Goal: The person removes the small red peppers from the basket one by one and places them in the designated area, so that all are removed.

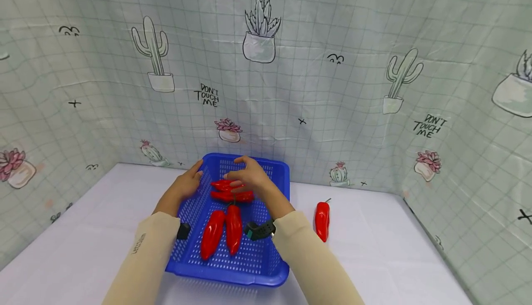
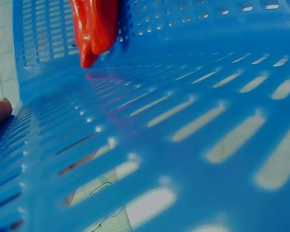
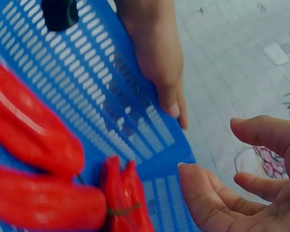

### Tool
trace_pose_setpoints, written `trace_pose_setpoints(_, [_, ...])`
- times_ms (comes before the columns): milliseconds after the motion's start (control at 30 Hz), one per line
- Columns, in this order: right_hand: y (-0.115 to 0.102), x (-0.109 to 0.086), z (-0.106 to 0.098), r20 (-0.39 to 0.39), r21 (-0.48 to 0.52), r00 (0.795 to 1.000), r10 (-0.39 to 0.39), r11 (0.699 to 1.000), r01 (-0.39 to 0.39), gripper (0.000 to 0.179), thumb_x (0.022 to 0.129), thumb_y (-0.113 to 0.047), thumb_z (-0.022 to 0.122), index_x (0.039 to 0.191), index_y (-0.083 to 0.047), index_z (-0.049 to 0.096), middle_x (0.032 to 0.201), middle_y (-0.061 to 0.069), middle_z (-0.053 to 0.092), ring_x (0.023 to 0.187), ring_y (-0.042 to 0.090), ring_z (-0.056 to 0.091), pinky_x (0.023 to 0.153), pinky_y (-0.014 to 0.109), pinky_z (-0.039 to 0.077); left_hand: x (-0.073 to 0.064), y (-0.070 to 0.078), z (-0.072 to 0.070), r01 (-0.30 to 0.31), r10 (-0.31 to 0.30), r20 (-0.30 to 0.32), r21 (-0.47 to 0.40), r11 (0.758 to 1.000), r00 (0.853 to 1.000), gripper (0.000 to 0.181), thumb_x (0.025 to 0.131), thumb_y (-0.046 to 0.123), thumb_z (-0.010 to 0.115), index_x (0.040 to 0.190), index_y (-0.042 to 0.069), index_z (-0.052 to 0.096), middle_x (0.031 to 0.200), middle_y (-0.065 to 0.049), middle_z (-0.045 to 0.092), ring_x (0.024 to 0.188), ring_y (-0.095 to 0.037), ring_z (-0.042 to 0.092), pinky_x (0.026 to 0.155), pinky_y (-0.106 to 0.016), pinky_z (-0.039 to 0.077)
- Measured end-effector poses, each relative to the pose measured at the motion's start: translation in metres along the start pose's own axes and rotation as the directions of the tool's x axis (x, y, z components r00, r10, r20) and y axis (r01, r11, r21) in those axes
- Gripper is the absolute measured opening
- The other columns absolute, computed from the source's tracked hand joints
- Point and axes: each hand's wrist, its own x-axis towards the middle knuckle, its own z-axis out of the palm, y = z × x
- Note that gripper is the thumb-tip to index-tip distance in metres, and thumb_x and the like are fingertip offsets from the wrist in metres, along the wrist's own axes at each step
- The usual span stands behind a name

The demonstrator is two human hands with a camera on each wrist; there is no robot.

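Observation:
A blue perforated plastic basket (image 1: 224, 275) stands on the white table. My left hand (image 1: 186, 186) holds its left rim near the far corner, and some fingers show faintly through the slots. Over the far half of the basket hovers my right hand (image 1: 251, 176), fingers spread and apart, nothing between them. Below it, red peppers (image 1: 232, 196) lie crosswise, partly hidden by that hand. Nearer to me, a red pepper (image 1: 212, 235) and another red pepper (image 1: 233, 231) lie lengthwise on the basket floor. In the right wrist view, the right fingers (image 3: 203, 193) are beside the rim.
To the right of the basket, a single red pepper (image 1: 322, 221) with a green stem lies on the white tabletop (image 1: 374, 240). A grid-patterned curtain (image 1: 291, 88) with cactus drawings hangs behind and at both sides, close to the basket's far end.

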Motion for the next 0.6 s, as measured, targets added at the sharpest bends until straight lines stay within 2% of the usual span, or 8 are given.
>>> trace_pose_setpoints(133, [0.002,0.004,0.015,0.012,0.019,1.000,0.026,0.999,-0.027,0.064,0.087,-0.004,0.070,0.144,0.000,0.041,0.115,0.022,0.066,0.102,0.040,0.069,0.082,0.047,0.058,-0.001,0.002,0.000,0.013,-0.013,0.006,-0.015,1.000,1.000,0.053,0.108,0.021,0.025,0.157,0.005,0.010,0.153,-0.035,0.025,0.138,-0.056,0.028,0.112,-0.067,0.024])
trace_pose_setpoints(367, [0.014,0.010,0.027,0.021,0.034,0.998,0.065,0.997,-0.066,0.064,0.088,-0.006,0.071,0.143,0.002,0.041,0.107,0.022,0.067,0.102,0.043,0.068,0.073,0.039,0.061,0.001,0.003,0.002,0.003,-0.003,0.006,-0.017,1.000,1.000,0.053,0.108,0.021,0.025,0.157,0.005,0.011,0.152,-0.036,0.026,0.137,-0.057,0.030,0.112,-0.067,0.026])
trace_pose_setpoints(600, [0.022,0.015,0.036,0.017,0.018,0.997,0.078,0.997,-0.078,0.064,0.086,-0.004,0.072,0.142,0.003,0.041,0.107,0.023,0.066,0.101,0.043,0.068,0.074,0.043,0.061,0.001,0.001,0.000,0.015,-0.014,0.015,-0.021,1.000,1.000,0.053,0.108,0.021,0.023,0.157,0.006,0.010,0.153,-0.035,0.025,0.138,-0.056,0.028,0.113,-0.066,0.024])
